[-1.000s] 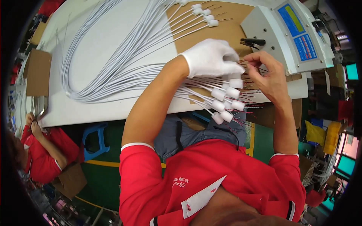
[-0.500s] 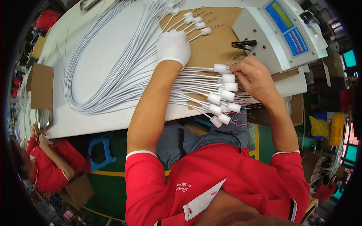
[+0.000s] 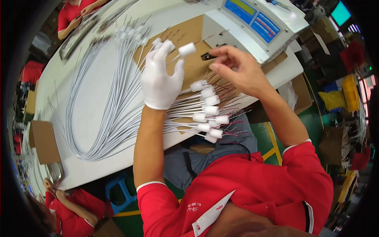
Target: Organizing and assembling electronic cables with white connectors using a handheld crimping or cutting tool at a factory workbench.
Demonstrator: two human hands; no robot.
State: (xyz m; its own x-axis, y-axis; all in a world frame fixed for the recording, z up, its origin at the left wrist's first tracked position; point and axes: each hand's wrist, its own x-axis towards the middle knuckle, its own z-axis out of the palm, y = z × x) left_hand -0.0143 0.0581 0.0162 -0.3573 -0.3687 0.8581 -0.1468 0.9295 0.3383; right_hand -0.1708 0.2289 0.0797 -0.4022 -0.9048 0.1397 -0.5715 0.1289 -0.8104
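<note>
My left hand [image 3: 161,81], in a white glove, is raised with a white cable in its grasp. Its thumb and upper fingers stand apart, and the grip point is hidden. A white cylindrical sleeve [image 3: 187,49] sits near that cable's end, with thin bare wires beyond it. My bare right hand [image 3: 239,71] hovers to the right, fingers loosely curled and apart, nothing visible in them. Just beside its fingertips is a black clip [image 3: 208,56] on the machine. Below both hands lies a bundle of sleeved cables [image 3: 211,110] with twisted red and dark wires.
A grey-white machine [image 3: 252,23] with a blue panel stands on brown cardboard [image 3: 193,29]. More cable ends [image 3: 130,33] lie at the far side of the white table [image 3: 94,173]. Co-workers in red sit at the far left and lower left. An open box [image 3: 302,93] stands right.
My left hand has lifted away from the far cable ends with one sleeved cable. My right hand has left the near bundle's wires and moved up beside the clip. The view has turned.
</note>
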